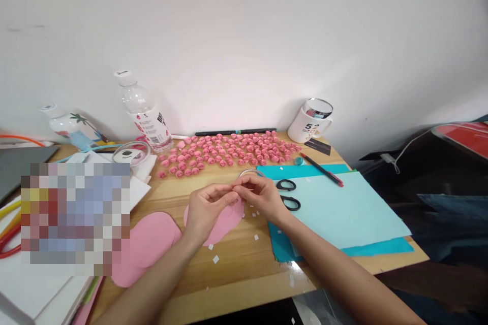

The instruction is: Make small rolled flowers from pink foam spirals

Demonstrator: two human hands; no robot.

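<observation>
My left hand [206, 208] and my right hand [263, 195] meet over the middle of the wooden table. Thumbs and fingers of both are pinched together, and whatever is between the fingertips is too small and covered to make out. Just below them is a pink paper piece [224, 223] with curved cut edges, partly hidden by my left hand. More pink paper [150, 244] with rounded edges lies left of my left forearm. Small white squares [216, 259] are scattered around my hands. Beside my right hand lie scissors, their black handles [292, 203] showing and the blades hidden.
Many rolled pink paper roses [221, 152] cover the table's back. Behind stand a bottle [147, 117] and a white mug [305, 124]. A roll of tape [251, 172] sits beyond my hands. Right are light blue paper [346, 208] and a pen [324, 170]; papers [57, 289] pile left.
</observation>
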